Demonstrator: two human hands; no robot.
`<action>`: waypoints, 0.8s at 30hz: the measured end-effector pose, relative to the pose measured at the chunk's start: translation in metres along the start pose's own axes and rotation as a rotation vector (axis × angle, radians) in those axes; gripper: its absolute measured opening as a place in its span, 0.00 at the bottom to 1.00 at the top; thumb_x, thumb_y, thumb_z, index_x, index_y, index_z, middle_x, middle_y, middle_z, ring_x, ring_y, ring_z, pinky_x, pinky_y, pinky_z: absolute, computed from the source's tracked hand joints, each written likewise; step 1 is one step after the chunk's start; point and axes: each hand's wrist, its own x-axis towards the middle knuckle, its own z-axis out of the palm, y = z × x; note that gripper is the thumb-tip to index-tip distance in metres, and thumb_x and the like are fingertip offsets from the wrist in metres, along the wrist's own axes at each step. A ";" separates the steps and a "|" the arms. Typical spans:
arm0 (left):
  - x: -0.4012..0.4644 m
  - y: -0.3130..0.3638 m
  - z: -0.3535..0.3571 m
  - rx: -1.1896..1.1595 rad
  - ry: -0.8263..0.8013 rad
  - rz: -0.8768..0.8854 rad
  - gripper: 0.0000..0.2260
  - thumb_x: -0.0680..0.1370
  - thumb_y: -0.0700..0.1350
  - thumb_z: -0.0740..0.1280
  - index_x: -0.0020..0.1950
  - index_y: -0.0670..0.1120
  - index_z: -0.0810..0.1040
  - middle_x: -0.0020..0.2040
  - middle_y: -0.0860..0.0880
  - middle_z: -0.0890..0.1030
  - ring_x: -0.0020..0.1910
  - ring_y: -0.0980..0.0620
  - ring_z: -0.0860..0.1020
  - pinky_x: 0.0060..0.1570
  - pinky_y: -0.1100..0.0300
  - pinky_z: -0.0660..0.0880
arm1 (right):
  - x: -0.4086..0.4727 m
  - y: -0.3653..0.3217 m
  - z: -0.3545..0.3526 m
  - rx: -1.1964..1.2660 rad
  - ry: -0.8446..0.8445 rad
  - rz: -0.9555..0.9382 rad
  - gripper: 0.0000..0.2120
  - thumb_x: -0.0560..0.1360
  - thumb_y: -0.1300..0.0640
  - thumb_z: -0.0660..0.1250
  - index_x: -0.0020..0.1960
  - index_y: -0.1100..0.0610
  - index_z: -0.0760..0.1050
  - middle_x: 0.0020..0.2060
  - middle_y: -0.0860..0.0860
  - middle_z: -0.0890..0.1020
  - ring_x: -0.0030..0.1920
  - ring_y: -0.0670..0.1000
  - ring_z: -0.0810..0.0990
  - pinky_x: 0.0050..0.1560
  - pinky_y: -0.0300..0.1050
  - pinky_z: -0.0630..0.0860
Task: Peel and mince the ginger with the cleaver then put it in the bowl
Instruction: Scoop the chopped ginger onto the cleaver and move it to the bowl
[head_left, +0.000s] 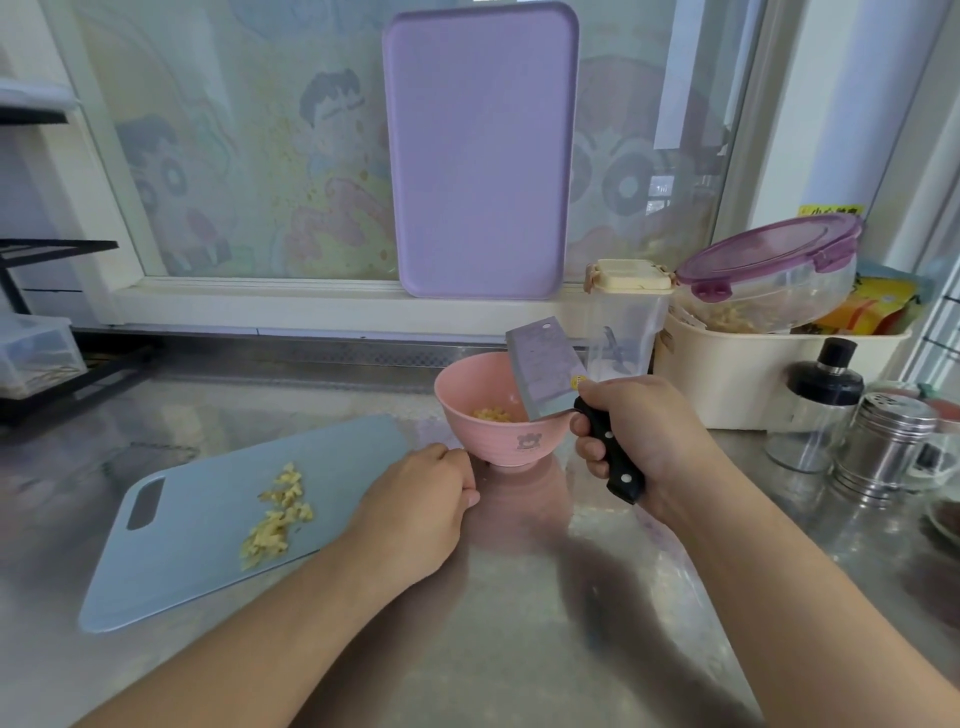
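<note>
Left of the pink bowl, minced ginger lies strewn lengthwise on the blue cutting board, nearer the empty, loosely curled left hand than the right hand, which grips the cleaver over the bowl's ginger.

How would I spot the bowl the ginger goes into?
Start at the tall lilac board leaning against the window; below it, on the steel counter, stands a small pink bowl. It alone is pink, bears a bear print and holds yellow mince.
</note>
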 end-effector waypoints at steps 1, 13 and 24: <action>-0.001 -0.001 -0.002 -0.016 -0.009 -0.010 0.05 0.85 0.50 0.65 0.53 0.51 0.78 0.52 0.54 0.76 0.54 0.49 0.77 0.53 0.53 0.75 | 0.000 0.000 0.000 -0.001 -0.002 -0.002 0.06 0.84 0.60 0.63 0.49 0.59 0.70 0.30 0.55 0.75 0.23 0.50 0.68 0.22 0.40 0.64; -0.005 -0.003 0.000 -0.106 -0.022 -0.052 0.07 0.83 0.43 0.66 0.60 0.53 0.77 0.54 0.57 0.79 0.54 0.54 0.77 0.56 0.54 0.76 | 0.000 0.001 -0.001 -0.002 0.006 0.000 0.06 0.84 0.60 0.63 0.48 0.59 0.70 0.30 0.55 0.75 0.23 0.50 0.68 0.23 0.39 0.65; -0.005 -0.011 -0.006 -0.220 0.030 -0.147 0.06 0.79 0.48 0.74 0.43 0.56 0.81 0.45 0.56 0.76 0.46 0.57 0.77 0.49 0.56 0.76 | -0.003 0.000 0.000 -0.013 0.001 -0.010 0.06 0.84 0.60 0.63 0.49 0.60 0.70 0.30 0.55 0.75 0.23 0.50 0.68 0.23 0.40 0.65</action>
